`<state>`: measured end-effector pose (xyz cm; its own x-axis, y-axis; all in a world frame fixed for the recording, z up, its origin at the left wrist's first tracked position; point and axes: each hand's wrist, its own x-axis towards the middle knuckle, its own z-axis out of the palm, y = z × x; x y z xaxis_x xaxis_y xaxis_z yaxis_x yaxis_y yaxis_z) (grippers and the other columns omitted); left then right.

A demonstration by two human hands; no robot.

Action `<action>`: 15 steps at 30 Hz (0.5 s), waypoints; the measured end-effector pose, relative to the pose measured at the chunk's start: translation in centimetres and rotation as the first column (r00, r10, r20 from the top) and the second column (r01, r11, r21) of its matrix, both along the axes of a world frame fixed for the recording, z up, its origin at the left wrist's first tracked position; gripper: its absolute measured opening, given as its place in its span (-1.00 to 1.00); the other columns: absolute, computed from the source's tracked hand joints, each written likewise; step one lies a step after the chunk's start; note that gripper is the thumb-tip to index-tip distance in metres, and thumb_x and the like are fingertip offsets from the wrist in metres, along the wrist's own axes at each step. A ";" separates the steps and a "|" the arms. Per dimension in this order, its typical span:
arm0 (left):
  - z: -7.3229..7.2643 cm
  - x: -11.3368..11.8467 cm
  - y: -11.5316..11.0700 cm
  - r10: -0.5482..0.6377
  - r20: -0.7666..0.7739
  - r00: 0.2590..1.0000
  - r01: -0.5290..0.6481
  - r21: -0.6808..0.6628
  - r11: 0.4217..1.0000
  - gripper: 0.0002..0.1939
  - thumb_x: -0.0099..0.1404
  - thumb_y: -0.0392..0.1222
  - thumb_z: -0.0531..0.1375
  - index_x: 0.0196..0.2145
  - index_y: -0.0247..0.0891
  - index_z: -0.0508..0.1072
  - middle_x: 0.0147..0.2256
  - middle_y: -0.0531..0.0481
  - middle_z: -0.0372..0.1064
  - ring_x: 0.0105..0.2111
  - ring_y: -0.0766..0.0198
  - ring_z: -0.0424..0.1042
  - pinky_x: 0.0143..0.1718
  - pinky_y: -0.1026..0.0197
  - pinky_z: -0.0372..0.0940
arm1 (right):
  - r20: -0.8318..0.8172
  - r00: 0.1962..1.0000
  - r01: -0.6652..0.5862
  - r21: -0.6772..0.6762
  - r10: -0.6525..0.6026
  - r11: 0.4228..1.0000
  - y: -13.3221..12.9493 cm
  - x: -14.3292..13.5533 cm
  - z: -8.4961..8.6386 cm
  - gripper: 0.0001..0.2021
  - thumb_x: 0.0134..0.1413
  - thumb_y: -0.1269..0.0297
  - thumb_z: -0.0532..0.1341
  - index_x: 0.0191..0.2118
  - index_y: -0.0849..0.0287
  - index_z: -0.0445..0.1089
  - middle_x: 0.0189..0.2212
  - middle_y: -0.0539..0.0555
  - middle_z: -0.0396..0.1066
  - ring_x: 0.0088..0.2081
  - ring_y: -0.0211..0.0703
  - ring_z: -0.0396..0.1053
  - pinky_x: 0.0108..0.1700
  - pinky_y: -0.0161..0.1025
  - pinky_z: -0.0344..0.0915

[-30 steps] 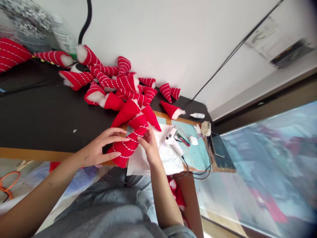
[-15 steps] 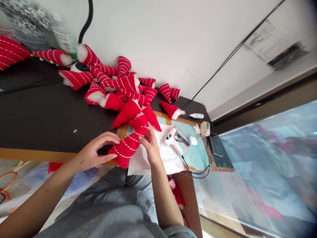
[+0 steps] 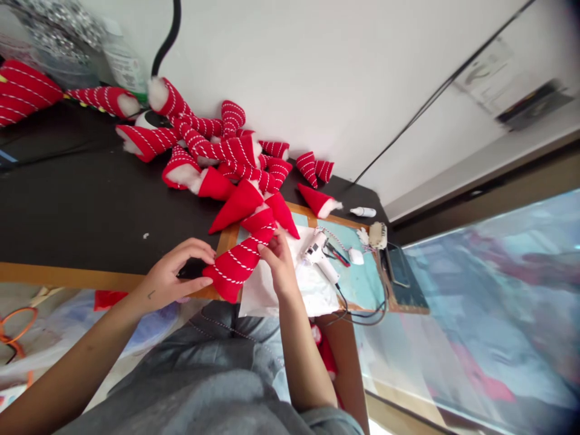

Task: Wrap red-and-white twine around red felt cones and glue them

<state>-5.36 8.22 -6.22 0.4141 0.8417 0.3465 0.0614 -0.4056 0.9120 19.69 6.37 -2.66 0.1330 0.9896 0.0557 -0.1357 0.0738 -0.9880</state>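
A red fabric cone [image 3: 235,266] wound with red-and-white twisted cord lies slantwise at the table's front edge, wide end toward me. My right hand [image 3: 277,260] pinches it near the narrow end, thumb on top. My left hand [image 3: 179,275] is at its wide end, thumb and fingers spread, with the fingertips at the cone's edge. Plain red cones [image 3: 238,205] lie just beyond, one partly behind the held cone. A white glue gun [image 3: 321,257] rests on the white sheet [image 3: 301,287] to the right.
A pile of striped, stuffed red cones [image 3: 235,151] lies against the wall. Red-handled pliers [image 3: 338,255], a small white bottle [image 3: 363,212] and a phone [image 3: 397,266] are on the right. Black cables [image 3: 362,320] hang over the front edge. A clear bottle [image 3: 124,63] stands back left.
The view has shifted slightly, so everything sits a little further right. My left fingers have loosened slightly from the cone's wide end; my right hand keeps its pinch.
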 end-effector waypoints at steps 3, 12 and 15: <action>0.4 0.6 -0.2 0.003 0.173 0.985 0.038 -0.232 0.972 -0.46 0.31 0.17 0.40 0.15 -0.09 0.49 0.17 -0.22 0.47 0.21 -0.10 0.46 0.24 -0.06 0.39 | 0.045 0.999 -0.004 0.015 0.003 1.000 0.2 -0.8 0.1 -0.59 0.07 0.00 0.42 -0.05 0.00 0.33 -0.13 0.03 0.59 -0.17 -0.06 0.55 -0.12 -0.13 0.51; 1.0 2.3 -1.2 0.103 0.538 0.837 0.436 -0.769 0.468 -0.39 0.34 0.38 0.25 0.04 -0.17 0.58 -0.13 -0.15 0.66 -0.10 -0.07 0.65 -0.09 0.01 0.57 | 0.390 0.916 0.075 0.068 -0.096 0.995 0.1 -1.7 4.6 -0.50 0.27 -0.15 0.33 0.17 0.01 0.36 0.02 0.12 0.56 -0.20 -0.07 0.55 -0.15 -0.10 0.47; 0.8 1.9 -1.5 0.231 0.646 0.727 0.542 -0.747 0.384 -0.57 0.39 0.28 0.23 -0.01 -0.04 0.61 -0.17 0.03 0.66 -0.20 0.17 0.66 -0.14 0.24 0.56 | 0.381 0.905 0.148 0.140 -0.191 0.979 -1.1 -0.9 4.9 -0.63 0.38 -0.06 0.24 0.14 0.01 0.38 -0.02 0.10 0.57 -0.14 -0.05 0.56 -0.19 -0.14 0.45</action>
